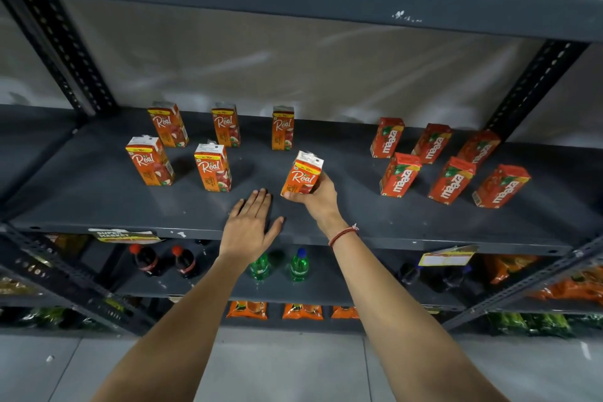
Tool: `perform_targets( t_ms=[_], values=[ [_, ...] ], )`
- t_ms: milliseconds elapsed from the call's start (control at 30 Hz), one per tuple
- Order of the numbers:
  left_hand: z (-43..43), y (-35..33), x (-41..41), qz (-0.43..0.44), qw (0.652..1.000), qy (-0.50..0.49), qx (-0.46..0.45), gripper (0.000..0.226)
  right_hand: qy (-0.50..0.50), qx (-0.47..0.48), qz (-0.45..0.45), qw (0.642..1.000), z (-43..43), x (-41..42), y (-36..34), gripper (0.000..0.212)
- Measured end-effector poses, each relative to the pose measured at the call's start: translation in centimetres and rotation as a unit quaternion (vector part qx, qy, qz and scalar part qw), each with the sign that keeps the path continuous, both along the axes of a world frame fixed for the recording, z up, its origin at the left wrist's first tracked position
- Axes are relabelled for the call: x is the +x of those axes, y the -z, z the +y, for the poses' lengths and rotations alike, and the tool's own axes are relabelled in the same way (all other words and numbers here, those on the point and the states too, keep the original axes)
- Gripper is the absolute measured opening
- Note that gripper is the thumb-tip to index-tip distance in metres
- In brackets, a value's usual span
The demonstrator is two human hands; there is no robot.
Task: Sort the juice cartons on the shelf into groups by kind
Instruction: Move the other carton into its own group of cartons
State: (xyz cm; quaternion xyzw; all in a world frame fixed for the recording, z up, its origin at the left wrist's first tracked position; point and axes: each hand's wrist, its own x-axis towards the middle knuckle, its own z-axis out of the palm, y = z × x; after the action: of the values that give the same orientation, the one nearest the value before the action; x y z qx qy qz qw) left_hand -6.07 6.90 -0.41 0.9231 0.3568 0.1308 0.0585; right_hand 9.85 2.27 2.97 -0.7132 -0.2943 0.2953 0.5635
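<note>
Sorting nearly done: your right hand (315,197) is gripping the last Real carton (301,174); your left hand (253,225) is resting open, empty, on the shelf (408,222).

Below the grey tier you face, you see two dark cola bottles (163,260) with red caps at left and two green bottles (280,266) beside them, one capped blue. Orange snack packets (274,310) line the tier beneath. A yellow label (447,258) hangs at right near orange bags (509,268). The floor (287,365) is grey tile.
</note>
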Motion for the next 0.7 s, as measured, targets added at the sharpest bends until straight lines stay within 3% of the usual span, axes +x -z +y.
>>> perform_targets(
  t_ms=[233, 700],
  values=[
    [0.2, 0.6, 0.0, 0.006, 1.000, -0.006, 0.004, 0.068, -0.053, -0.041, -0.121, 0.990, 2.5, -0.2, 0.5, 0.057],
    [0.3, 0.4, 0.0, -0.008, 1.000, -0.006, 0.015, 0.072, -0.149, -0.046, -0.142, 0.977, 3.4, 0.5, 0.5, 0.056]
  ],
)
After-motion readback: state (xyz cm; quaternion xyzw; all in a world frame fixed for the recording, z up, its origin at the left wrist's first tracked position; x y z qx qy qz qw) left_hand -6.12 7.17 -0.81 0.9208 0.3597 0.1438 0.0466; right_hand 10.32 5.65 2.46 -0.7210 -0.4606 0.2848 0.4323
